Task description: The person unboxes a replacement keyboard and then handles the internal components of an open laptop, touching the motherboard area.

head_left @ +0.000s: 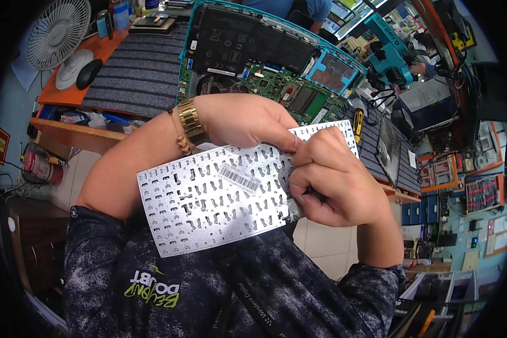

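Note:
A laptop keyboard is held tilted in front of my chest, its silver metal back with rows of small cut-outs and a white barcode label facing up. My left hand grips its far edge, thumb lying on the metal and the other fingers mostly hidden. Over the right part of the back, my right hand is closed, fingers curled and thumb tucked in. A small greyish strip shows beneath those fingers; what they pinch cannot be made out. Just beyond lies an opened laptop base with its battery and green circuit board exposed.
The laptop base rests on a grey striped mat on an orange bench. A yellow-black screwdriver lies to its right. At the left stand a white fan and a black mouse. A teal microscope stands at the far right.

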The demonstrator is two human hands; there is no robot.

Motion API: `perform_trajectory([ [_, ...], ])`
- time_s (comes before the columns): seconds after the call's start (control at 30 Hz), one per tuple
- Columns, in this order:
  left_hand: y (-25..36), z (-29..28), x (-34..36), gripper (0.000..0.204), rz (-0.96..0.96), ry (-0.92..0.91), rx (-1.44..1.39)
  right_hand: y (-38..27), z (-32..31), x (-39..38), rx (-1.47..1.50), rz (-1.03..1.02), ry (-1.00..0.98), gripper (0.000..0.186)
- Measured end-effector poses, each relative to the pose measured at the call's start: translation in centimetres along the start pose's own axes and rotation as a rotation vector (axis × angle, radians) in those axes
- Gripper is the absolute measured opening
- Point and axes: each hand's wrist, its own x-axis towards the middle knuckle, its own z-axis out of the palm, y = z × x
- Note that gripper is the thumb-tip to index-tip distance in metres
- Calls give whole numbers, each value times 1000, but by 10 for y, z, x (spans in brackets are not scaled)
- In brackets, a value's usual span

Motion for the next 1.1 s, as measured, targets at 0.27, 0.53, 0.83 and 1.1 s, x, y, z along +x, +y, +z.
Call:
perform_trajectory([
  [0.27,0,0,0,33,17,14,72,1,-2,-2,68,13,26,23],
  [0.53,12,6,-5,29,-103,116,86,5,0,-5,63,41,30,24],
  [0.83,8,21,-12,93,56,180,-192,11,10,-8,18,94,143,37],
  [1.1,-3,24,-19,60,144,345,147,16,24,-19,109,147,258,45],
])
